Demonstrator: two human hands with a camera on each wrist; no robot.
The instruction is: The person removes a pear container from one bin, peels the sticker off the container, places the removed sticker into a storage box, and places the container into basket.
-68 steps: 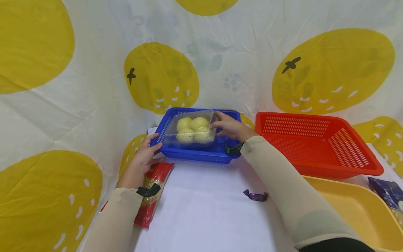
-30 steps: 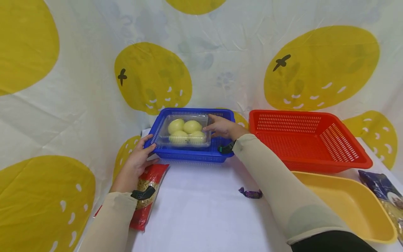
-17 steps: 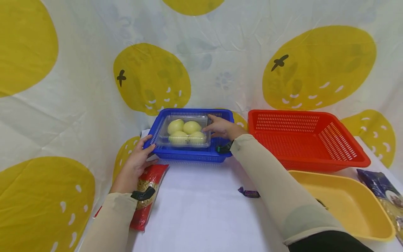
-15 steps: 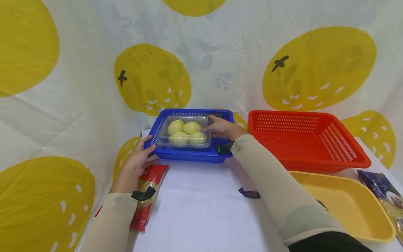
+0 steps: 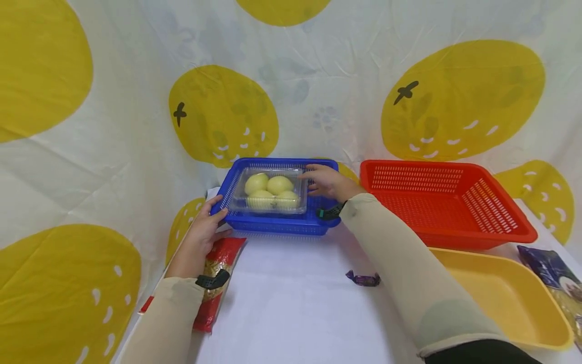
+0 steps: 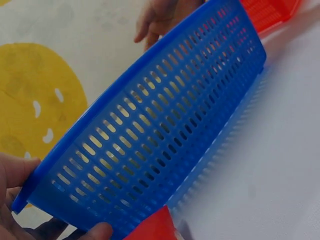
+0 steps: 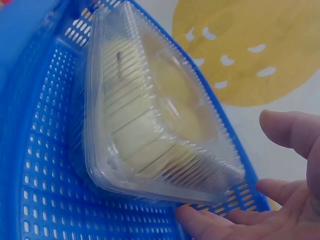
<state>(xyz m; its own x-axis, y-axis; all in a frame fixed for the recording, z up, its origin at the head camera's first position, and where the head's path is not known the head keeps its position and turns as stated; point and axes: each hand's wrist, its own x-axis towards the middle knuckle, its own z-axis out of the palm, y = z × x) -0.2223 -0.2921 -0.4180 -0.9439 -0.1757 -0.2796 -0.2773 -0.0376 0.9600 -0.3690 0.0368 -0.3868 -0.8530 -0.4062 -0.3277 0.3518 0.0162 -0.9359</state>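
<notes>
A blue perforated basket stands at the back of the table. Inside it lies a closed clear plastic container with several pale yellow round fruits. My left hand grips the basket's left rim, thumb above and fingers below, as the left wrist view shows on the basket wall. My right hand hovers over the basket's right side, beside the container. In the right wrist view its fingers are spread apart from the container, holding nothing.
A red packet of dry food lies under my left wrist. A purple-wrapped candy lies mid-table. To the right are a red basket, a yellow tray, partly behind my right arm, and a dark blue packet.
The container, earlier tilted in my right hand, now lies flat in the blue basket. My right hand has let go and drawn slightly right. My left hand keeps gripping the rim.
</notes>
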